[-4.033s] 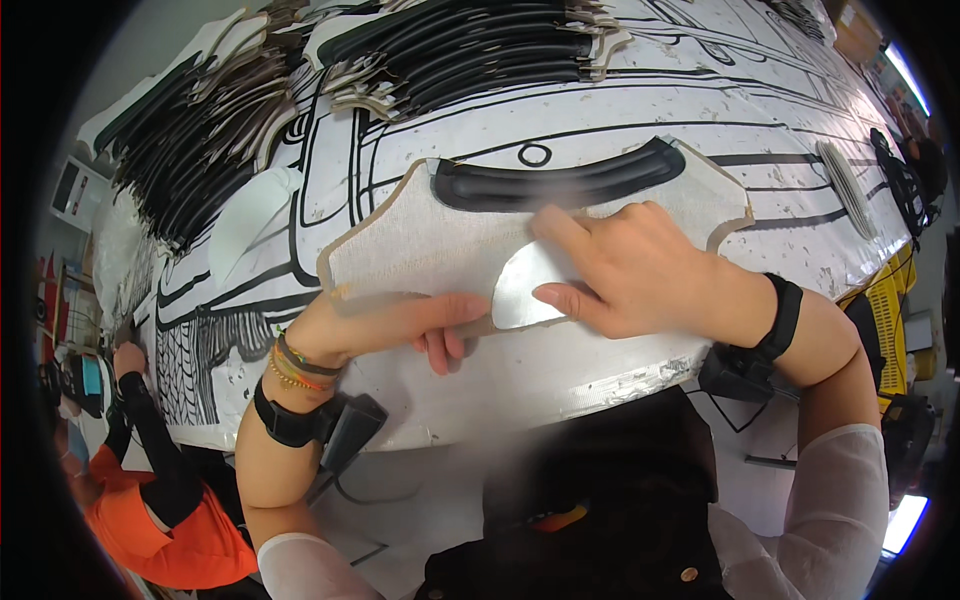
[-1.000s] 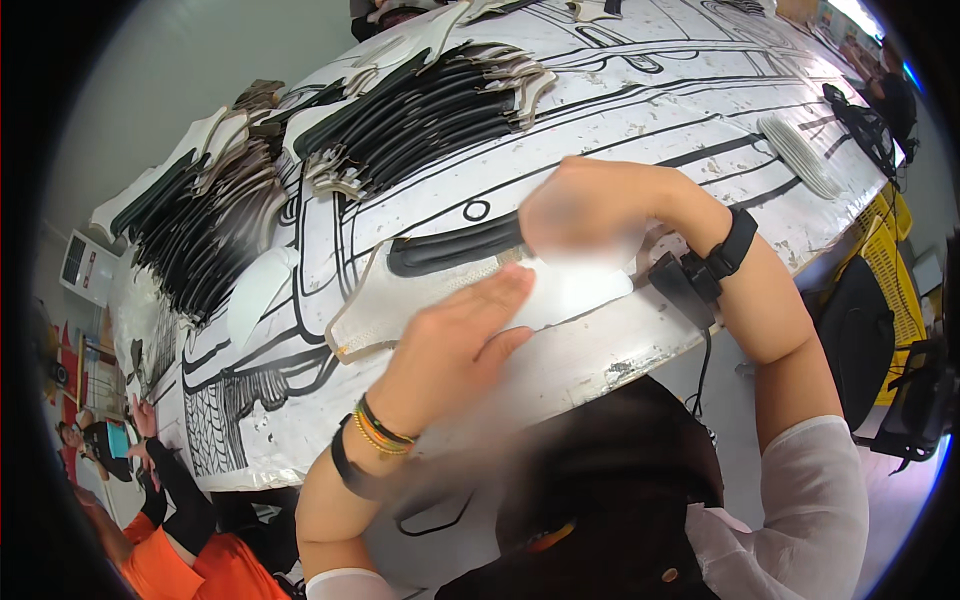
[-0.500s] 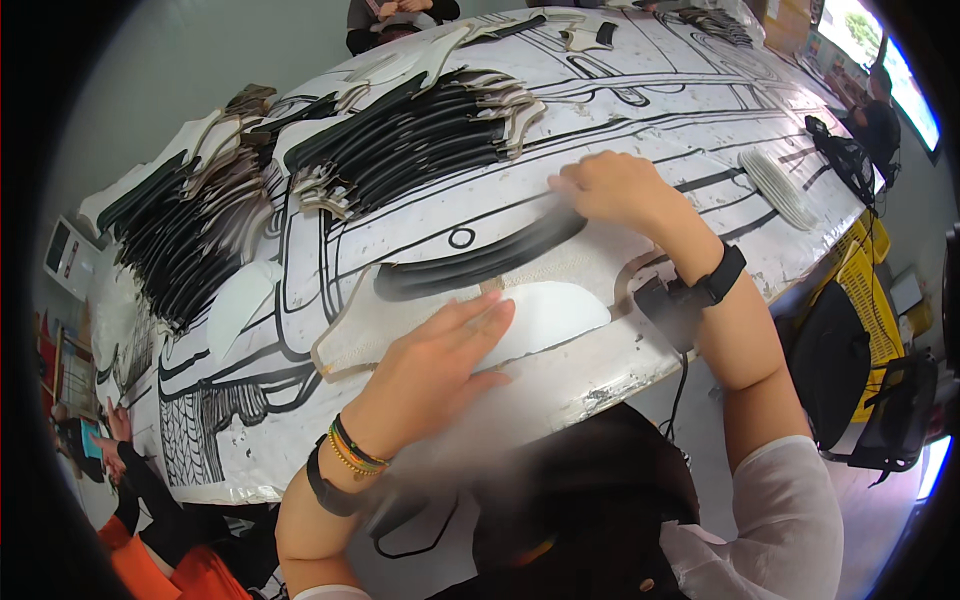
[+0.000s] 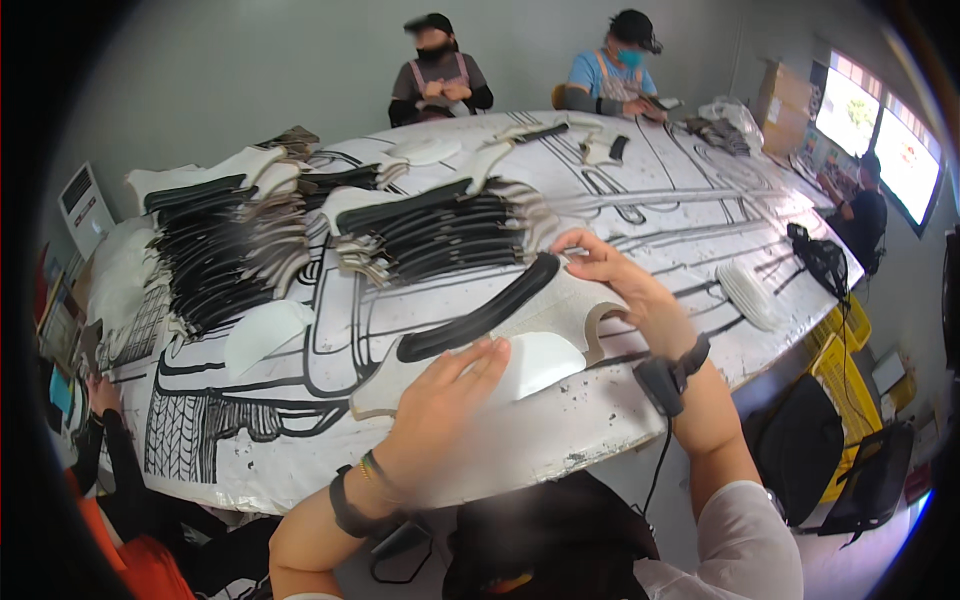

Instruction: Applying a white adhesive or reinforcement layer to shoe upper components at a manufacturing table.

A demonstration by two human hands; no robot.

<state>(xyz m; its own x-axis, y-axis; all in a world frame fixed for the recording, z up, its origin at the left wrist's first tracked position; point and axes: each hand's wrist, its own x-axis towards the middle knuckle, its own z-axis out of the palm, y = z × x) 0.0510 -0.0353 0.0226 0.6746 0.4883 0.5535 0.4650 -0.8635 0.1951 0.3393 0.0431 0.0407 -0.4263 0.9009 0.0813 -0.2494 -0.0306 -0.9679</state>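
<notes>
A beige panel [image 4: 540, 308] lies on the table [image 4: 300, 455] in front of the person, under and between the two hands, its long side slanting up to the right. The left hand [image 4: 438, 410] rests on its near part, fingers straight, close together and flat, the fingertips just below a curved black padded strip [image 4: 480, 318] and over the left end of a white half-round piece [image 4: 548, 365] lying on the panel. The right hand [image 4: 628, 285] is at the panel's upper right corner, index finger and thumb set a narrow gap apart beside the strip's far end; whether they pinch the edge or only touch it, I cannot tell. Counted at the hands: one panel, one black strip, one white piece. Farther off are two large piles of similar black-edged panels, a middle pile [image 4: 435, 230] and a left pile [image 4: 225, 240], overlapped too closely to number. One white half-round shape [image 4: 268, 335] lies near the left pile, perhaps several layers deep, and one stack of white pieces [image 4: 748, 297] sits toward the right edge. Two masked people are across the table, a third person [image 4: 130, 545] in orange is at the left, and a fourth [image 4: 862, 215] is at the far right.
</notes>
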